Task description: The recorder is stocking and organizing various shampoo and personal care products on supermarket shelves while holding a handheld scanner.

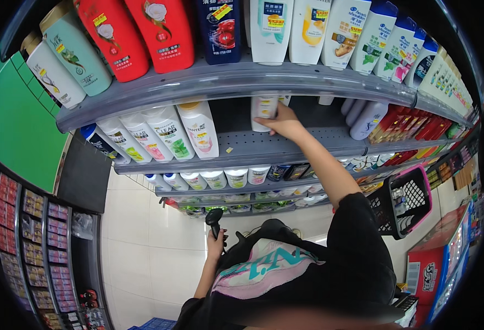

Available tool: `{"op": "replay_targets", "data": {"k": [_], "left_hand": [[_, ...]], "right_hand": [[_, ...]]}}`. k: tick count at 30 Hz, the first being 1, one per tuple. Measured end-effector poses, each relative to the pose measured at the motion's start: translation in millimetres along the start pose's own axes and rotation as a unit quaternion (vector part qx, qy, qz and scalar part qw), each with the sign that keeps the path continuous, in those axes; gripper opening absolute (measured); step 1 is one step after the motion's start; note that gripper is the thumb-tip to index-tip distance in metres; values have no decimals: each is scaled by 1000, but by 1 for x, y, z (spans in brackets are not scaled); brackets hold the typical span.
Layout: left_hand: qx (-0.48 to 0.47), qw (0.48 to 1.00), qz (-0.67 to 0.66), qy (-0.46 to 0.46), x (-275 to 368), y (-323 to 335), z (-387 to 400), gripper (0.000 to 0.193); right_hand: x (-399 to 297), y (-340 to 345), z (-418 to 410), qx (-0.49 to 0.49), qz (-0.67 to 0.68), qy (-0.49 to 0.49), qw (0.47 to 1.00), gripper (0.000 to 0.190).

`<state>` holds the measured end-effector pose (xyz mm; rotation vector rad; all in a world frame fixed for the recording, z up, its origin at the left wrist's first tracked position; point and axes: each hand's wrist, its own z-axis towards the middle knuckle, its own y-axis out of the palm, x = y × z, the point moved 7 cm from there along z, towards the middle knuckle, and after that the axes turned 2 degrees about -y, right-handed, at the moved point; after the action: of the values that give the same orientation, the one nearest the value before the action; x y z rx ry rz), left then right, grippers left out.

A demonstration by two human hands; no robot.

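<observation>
My right hand [284, 122] is around a white shampoo bottle [262, 108] on the second shelf [242, 142]. The bottle stands roughly upright; its top is hidden behind the upper shelf's edge. Another pale bottle [285, 99] shows partly behind it. To the left, a Pantene bottle [200, 132] with a yellow cap stands beside a Clear bottle [169, 134]. Low at my left side, my left hand [216, 243] grips a black handheld barcode scanner [214, 218] by its handle, with the head pointing up.
Red, dark blue and white bottles line the upper shelf [225, 78]. Lilac bottles [367, 119] and red packs [407, 123] stand right of my arm. A black shopping basket [403, 202] with a pink rim is at the right. A rack of small packs [31, 231] stands left, across the tiled floor [143, 247].
</observation>
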<state>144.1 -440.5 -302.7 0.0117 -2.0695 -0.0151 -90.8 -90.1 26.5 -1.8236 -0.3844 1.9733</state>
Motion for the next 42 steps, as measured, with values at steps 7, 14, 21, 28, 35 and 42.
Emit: {"op": "replay_targets", "data": {"k": [7, 14, 21, 28, 35, 42], "left_hand": [[10, 1000, -5, -10, -5, -2, -5, 28], [26, 999, -26, -16, -8, -12, -7, 28], [32, 999, -28, -15, -7, -15, -5, 29], [7, 1000, -19, -18, -14, -2, 4, 31], [21, 1000, -11, -20, -3, -8, -1, 32], [12, 1000, -8, -11, 0, -11, 2, 29]], "right_hand": [[-50, 76, 19, -106, 40, -41, 993, 64], [-57, 123, 33, -160, 65, -99, 980, 54], [-56, 128, 34, -183, 58, -95, 977, 46], [-63, 123, 16, -199, 87, -138, 966, 53], [-35, -6, -16, 137, -18, -259, 956, 59], [51, -165, -2, 517, -363, -205, 748, 33]]}}
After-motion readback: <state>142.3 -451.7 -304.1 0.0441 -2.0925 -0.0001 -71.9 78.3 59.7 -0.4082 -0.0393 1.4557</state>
